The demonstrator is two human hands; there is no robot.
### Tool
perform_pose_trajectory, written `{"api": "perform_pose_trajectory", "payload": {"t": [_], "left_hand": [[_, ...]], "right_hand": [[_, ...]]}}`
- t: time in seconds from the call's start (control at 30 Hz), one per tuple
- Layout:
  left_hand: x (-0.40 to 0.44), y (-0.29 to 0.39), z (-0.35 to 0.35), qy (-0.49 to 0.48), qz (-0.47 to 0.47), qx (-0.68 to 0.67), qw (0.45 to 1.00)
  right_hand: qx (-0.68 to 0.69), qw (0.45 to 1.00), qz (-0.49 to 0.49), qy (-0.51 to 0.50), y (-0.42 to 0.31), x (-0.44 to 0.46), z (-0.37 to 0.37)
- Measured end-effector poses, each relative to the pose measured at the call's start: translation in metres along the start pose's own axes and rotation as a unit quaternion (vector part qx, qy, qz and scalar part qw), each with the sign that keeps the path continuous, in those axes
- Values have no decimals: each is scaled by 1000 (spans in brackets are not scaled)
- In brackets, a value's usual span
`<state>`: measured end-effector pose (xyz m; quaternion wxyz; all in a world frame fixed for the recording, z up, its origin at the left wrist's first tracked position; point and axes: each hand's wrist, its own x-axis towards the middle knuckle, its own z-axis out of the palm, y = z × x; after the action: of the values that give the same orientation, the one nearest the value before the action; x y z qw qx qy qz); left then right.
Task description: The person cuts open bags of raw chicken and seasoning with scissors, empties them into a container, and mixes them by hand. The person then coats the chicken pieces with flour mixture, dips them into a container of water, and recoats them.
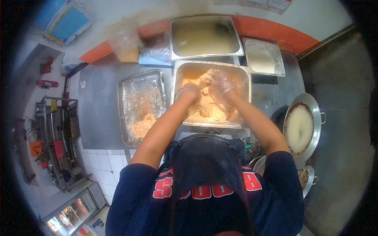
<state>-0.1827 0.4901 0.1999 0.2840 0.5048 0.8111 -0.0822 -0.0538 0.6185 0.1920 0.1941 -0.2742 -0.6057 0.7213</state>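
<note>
A deep steel pan (247, 103) in front of me holds orange-tinted flour and several flour-coated pieces (205, 107) that look like raw meat. Both my hands wear clear plastic gloves and are inside this pan. My left hand (189, 93) is down among the pieces on the left side, its fingers largely hidden. Toward the back right, my right hand (223, 83) has its fingers curled over a coated piece (209, 75). To the left lies a shallow metal tray (122, 110), smeared with flour, with more coated pieces (143, 126) at its near end.
Behind the pan stands another steel pan (173, 43) of cloudy pale liquid. A smaller tray of white powder (261, 63) sits at the back right, plastic bags (126, 43) at the back left. At right, a wide metal pan (317, 118) contains something pale. A rack (59, 137) stands far left.
</note>
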Motion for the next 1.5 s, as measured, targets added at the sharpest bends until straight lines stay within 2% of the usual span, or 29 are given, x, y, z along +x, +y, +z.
{"api": "perform_pose_trajectory", "payload": {"t": [0.03, 0.17, 0.23, 0.27, 0.33, 0.37, 0.43, 0.47, 0.53, 0.57, 0.67, 0.73, 0.77, 0.87, 0.9, 0.97, 1.0, 1.07, 1.1, 1.13, 1.2, 1.23, 1.27, 1.3, 1.33, 1.37, 1.43, 1.47, 1.5], "left_hand": [[6, -3, 1, -34, 3, -12, 999], [1, -2, -11, -83, 55, 62, 993], [6, -6, 2, -53, -2, 44, 998], [2, -6, -1, -54, -1, 45, 998], [-16, -2, -15, 20, -39, -13, 999], [-25, 3, -27, 20, -38, -14, 999], [-48, 13, -49, 15, -21, 4, 1000], [-62, 16, -60, 13, -21, 1, 1000], [-85, 20, -75, 131, -12, -121, 984], [-87, 25, -71, 131, -12, -124, 984], [-92, 47, -62, 195, -3, -138, 971], [-91, 51, -64, 259, -26, -180, 949], [-87, 47, -59, 253, -15, -198, 947], [-89, 43, -58, 235, 28, -153, 960], [-88, 39, -66, 244, 29, -152, 957], [-108, 31, -67, 314, 19, -280, 907], [-112, 23, -61, 312, 12, -281, 907], [-114, 2, -62, 391, -21, -338, 856], [-122, -11, -63, 386, -3, -376, 843], [-136, -23, -62, 389, -16, -374, 841], [-166, -51, -56, 418, -52, -528, 737], [-175, -69, -43, 427, -22, -620, 658], [-185, -93, -24, 432, -34, -617, 657], [-195, -119, -3, 465, -81, -554, 685], [-207, -138, 10, 494, -126, -488, 708], [-219, -150, 14, 497, -132, -486, 707], [-239, -166, 20, 382, -273, -499, 729], [-244, -172, 29, 384, -276, -498, 727], [-247, -177, 43, 363, -300, -501, 726]], "right_hand": [[-204, 972, -119, -4, 15, 5, -7], [-112, 982, -141, 59, 17, 3, 6], [-145, 966, 147, 155, -6, 5, 13], [-144, 966, 147, 156, 5, 9, 9], [-285, 950, -87, 94, 29, 16, -3], [-286, 950, -87, 94, 15, 12, -3], [-538, 825, -132, 115, -38, -15, 2], [-539, 824, -130, 113, -50, -24, 2], [-433, 864, -168, 192, -67, -41, 1], [-435, 864, -168, 191, -68, -48, 7], [-482, 845, -109, 203, -65, -66, 22], [-358, 894, -74, 258, -57, -65, 19], [-360, 894, -75, 258, -54, -63, 16], [-496, 821, -152, 239, -49, -69, 16], [-496, 818, -161, 241, -56, -61, 15], [-366, 885, 34, 286, -72, -67, 23], [-367, 887, 37, 279, -60, -67, 18], [-204, 946, 4, 250, -44, -51, 4], [-161, 956, 63, 235, -41, -48, 7], [-160, 960, 65, 222, -55, -49, 21], [-157, 969, 94, 168, -93, -56, 61], [-155, 971, 98, 153, -105, -60, 81], [-263, 960, 15, 90, -116, -65, 102], [-363, 928, -72, 28, -120, -68, 123], [-276, 961, 5, -37, -117, -70, 145], [-185, 974, 82, -99, -115, -72, 167], [-212, 948, 135, -193, -113, -74, 205], [-212, 948, 134, -197, -103, -72, 224], [-357, 898, 73, -246, -83, -69, 242]]}}
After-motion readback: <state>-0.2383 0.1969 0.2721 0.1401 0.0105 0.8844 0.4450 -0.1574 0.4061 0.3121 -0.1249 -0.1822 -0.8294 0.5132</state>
